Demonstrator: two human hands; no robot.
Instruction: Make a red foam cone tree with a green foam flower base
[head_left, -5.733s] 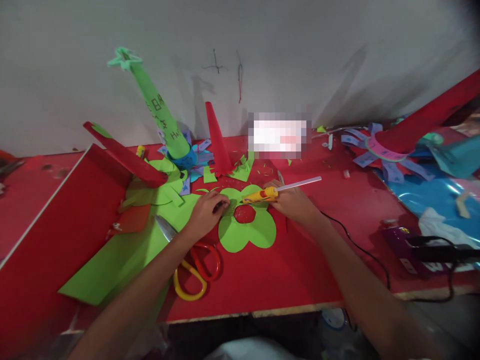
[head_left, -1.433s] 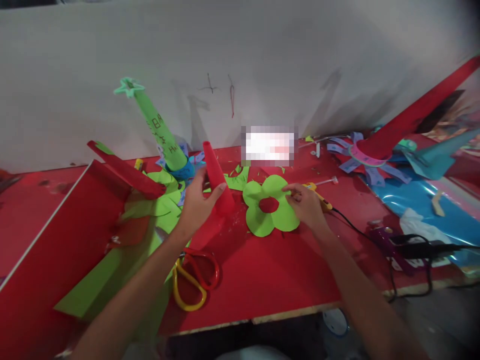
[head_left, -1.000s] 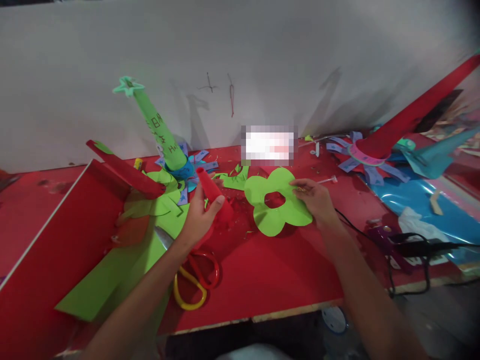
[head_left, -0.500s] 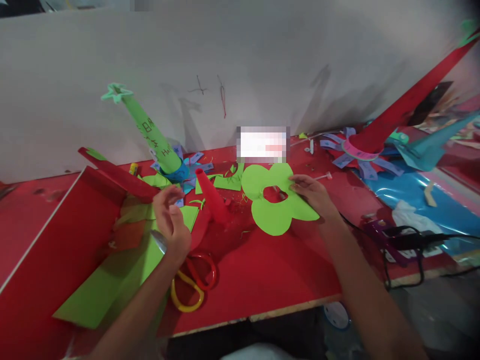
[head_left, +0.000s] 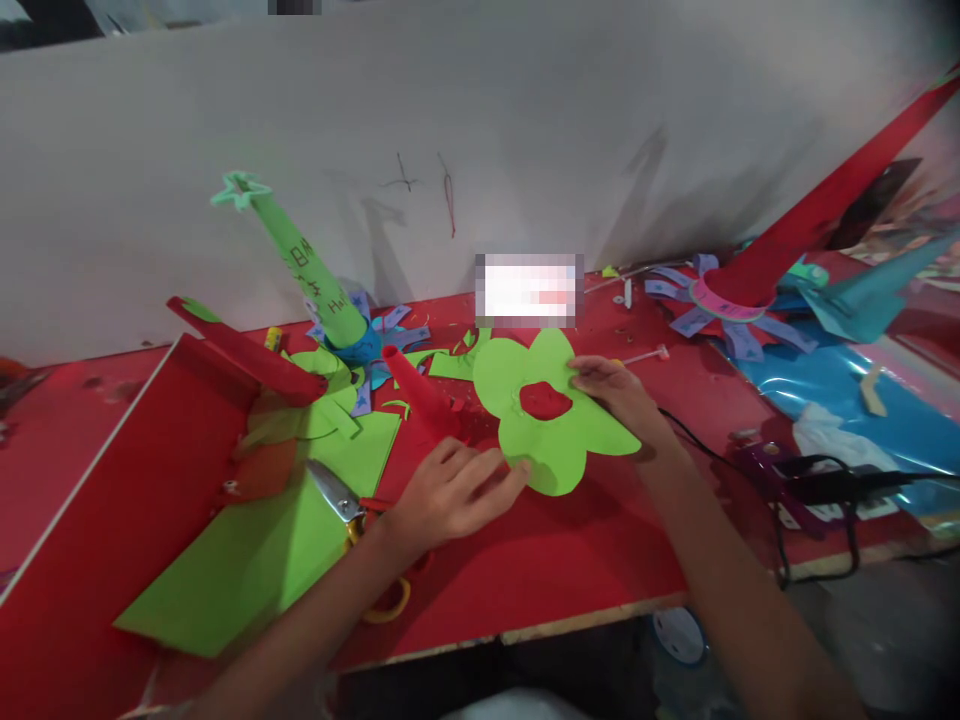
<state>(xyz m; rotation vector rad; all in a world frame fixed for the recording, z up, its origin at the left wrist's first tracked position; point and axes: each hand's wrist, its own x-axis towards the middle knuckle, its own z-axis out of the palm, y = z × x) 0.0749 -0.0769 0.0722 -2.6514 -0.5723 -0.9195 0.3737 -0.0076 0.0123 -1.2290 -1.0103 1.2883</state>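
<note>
A green paper flower (head_left: 547,455) with a hole cut in its middle is held above the red table. My right hand (head_left: 619,395) pinches its right side between thumb and fingers. At its lower left petal is my left hand (head_left: 461,490), fingers curled and fingertips on the petal's edge; the thumb's grip is partly hidden. Just behind the left hand stands a small red paper cone (head_left: 416,390), leaning left. Scissors (head_left: 337,490) with red and yellow handles lie under my left forearm, partly covered, blades on green paper sheets (head_left: 225,570).
A tall green paper cone (head_left: 315,270) with a star on top stands at the back left, near green scraps. A long red cone (head_left: 817,190) is at the right. A purple device (head_left: 772,480) with a black cable lies on the right, beside blue plastic (head_left: 802,380).
My left hand has moved right and down from beside the red cone to the flower's lower petal. The scissors' blades have come into view. My right hand still holds the flower.
</note>
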